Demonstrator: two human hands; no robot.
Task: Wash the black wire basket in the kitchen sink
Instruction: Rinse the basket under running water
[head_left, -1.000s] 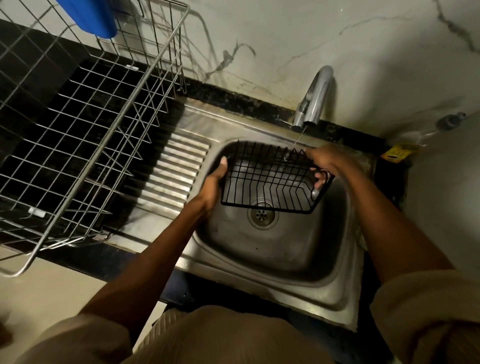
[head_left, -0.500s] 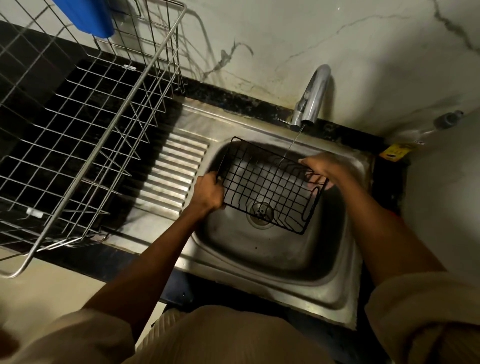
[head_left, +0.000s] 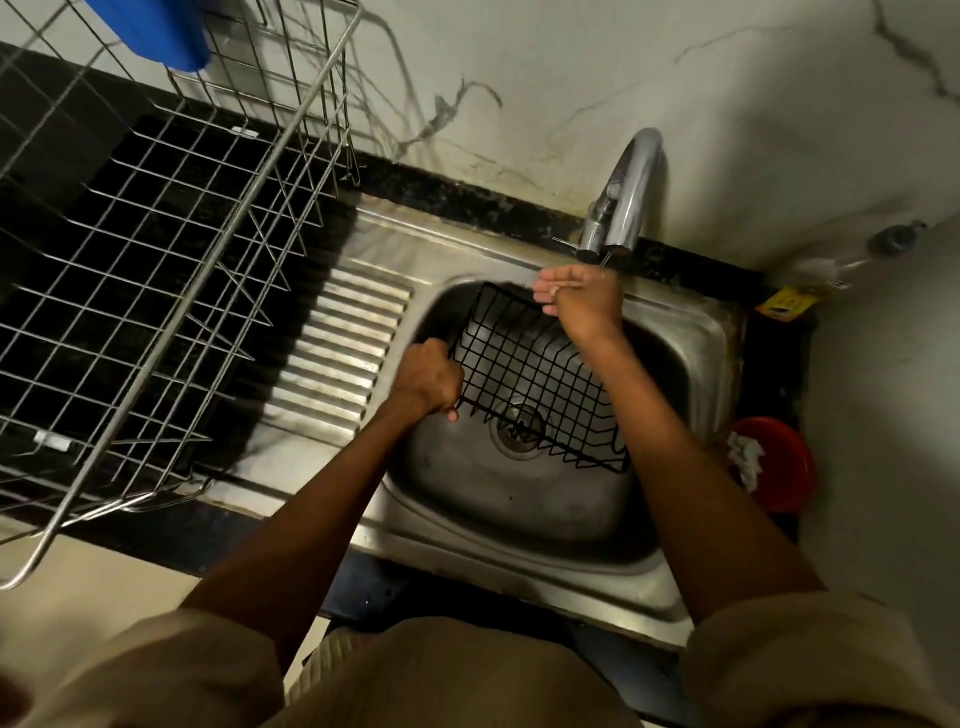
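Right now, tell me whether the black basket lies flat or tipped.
Tipped. The black wire basket slants over the sink drain, left hand gripping its left edge, right hand at its far corner.

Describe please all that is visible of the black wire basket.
The black wire basket is a shallow rectangular grid of thin, dark-coated wire with low sides. It is held tilted over the sink bowl, above the drain. The left hand grips its left edge; the right hand holds its far edge, under the tap.
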